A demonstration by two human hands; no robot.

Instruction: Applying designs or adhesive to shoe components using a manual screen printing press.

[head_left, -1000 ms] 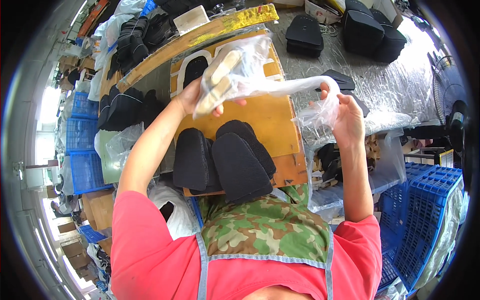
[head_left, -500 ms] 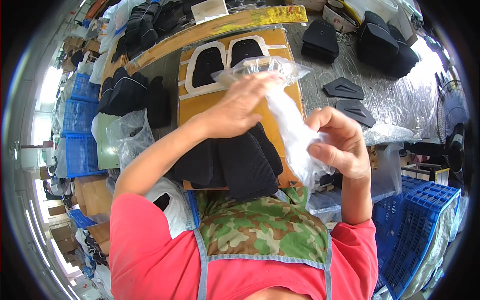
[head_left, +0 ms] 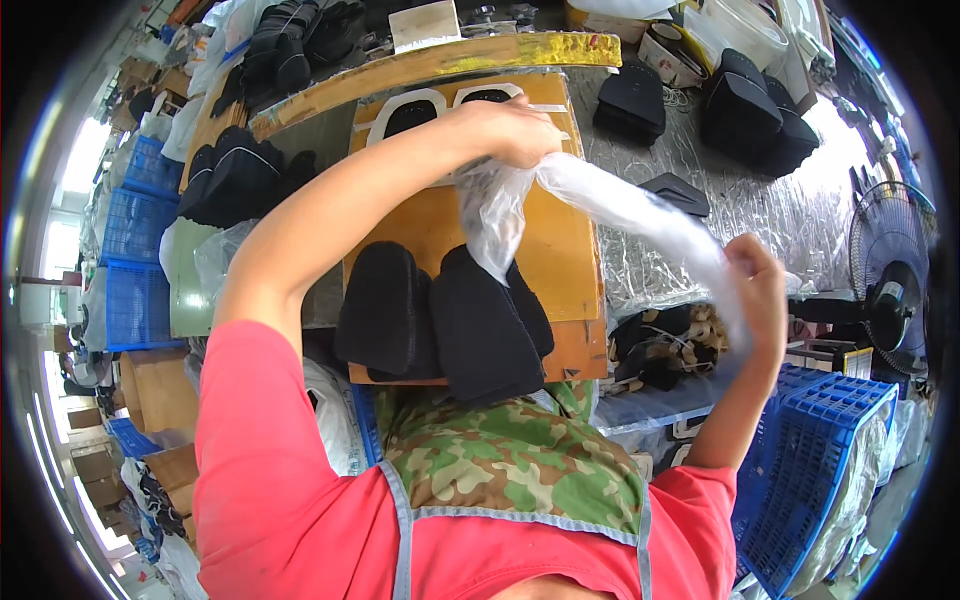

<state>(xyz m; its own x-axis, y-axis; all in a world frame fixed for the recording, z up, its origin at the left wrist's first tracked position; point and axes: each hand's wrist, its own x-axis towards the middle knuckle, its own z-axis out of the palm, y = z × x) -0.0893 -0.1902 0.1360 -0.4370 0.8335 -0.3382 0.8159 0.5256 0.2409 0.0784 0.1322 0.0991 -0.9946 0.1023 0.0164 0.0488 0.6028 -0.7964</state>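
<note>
I see a clear plastic bag (head_left: 610, 205) stretched taut above an orange board (head_left: 545, 250) on the surface. The left hand (head_left: 510, 130), over the board's far end, has its fingers clamped on one end of the bag; the right hand (head_left: 757, 290), off the board's right edge, has its fingers closed on the other end. A loose fold of bag hangs down to the black pads (head_left: 440, 320) on the board's near end. My worry: the thin film could tear or slip from a grip under this tension, and the dangling fold could snag a pad and drag it off the board.
</note>
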